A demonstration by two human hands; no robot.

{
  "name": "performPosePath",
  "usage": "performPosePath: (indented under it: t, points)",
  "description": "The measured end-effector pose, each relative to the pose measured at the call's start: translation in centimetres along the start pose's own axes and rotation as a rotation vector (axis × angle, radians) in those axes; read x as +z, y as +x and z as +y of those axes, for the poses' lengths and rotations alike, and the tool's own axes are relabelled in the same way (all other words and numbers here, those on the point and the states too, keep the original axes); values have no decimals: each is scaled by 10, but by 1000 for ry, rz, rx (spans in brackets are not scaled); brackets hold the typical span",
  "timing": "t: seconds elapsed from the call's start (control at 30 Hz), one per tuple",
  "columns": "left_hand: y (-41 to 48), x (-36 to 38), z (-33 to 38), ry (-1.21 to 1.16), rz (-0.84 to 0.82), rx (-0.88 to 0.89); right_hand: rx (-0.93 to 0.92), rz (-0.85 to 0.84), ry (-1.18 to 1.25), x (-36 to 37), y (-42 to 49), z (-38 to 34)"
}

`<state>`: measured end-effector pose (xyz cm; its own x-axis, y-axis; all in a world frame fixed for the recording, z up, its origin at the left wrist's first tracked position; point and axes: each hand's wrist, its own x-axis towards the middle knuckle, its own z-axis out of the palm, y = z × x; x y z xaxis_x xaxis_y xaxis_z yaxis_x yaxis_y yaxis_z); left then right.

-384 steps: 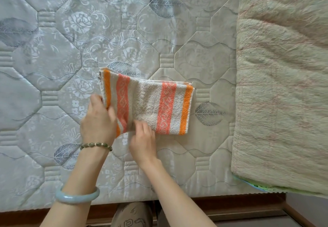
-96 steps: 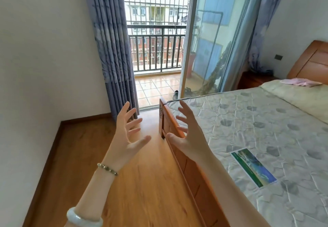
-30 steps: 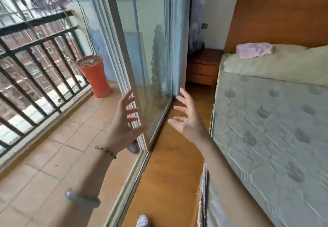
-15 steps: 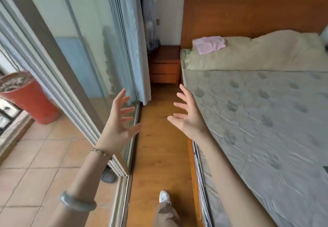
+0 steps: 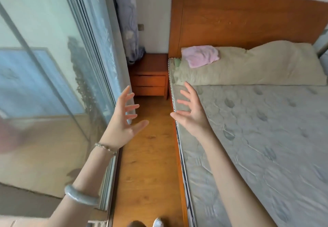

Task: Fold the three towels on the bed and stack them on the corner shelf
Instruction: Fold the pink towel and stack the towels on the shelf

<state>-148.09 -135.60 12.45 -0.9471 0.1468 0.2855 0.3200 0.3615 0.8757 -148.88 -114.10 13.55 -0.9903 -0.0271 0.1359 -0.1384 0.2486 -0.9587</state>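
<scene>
A crumpled pink towel [image 5: 201, 55] lies at the head of the bed, on the left end of a folded beige blanket [image 5: 252, 67]. My left hand [image 5: 124, 120] is raised over the wooden floor strip, fingers spread, holding nothing. My right hand [image 5: 190, 115] hovers over the mattress's [image 5: 257, 138] left edge, also spread and empty. Both hands are well short of the towel. The striped orange towel and the corner shelf are out of view.
A narrow wooden floor aisle [image 5: 147, 164] runs between the glass sliding door [image 5: 53, 84] on the left and the bed frame. A wooden nightstand [image 5: 150, 75] stands at the aisle's far end beside the headboard [image 5: 239, 19], under a blue curtain [image 5: 126, 19].
The view has swung from the balcony toward the bed and moved up the aisle; the nightstand and pink towel look nearer. Both hands stay raised, spread and empty.
</scene>
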Motion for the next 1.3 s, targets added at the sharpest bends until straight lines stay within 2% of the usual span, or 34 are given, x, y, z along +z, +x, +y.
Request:
performPosePath:
  t: [0.4, 0.6, 0.77, 1.07, 1.3]
  points:
    - [250, 16, -98, -13, -65, 30, 29, 79, -38, -12, 237, 57]
    - [418, 14, -136, -26, -190, 91, 53, 181, -41, -20, 375, 69]
    - [525, 30, -150, -58, -285, 131, 78, 245, -51, -35, 462, 79]
    - [671, 93, -210, -79, -405, 119, 138, 321, -51, -71, 595, 129]
    - [810, 171, -249, -125, -507, 46, 188, 435, -14, -137, 707, 189]
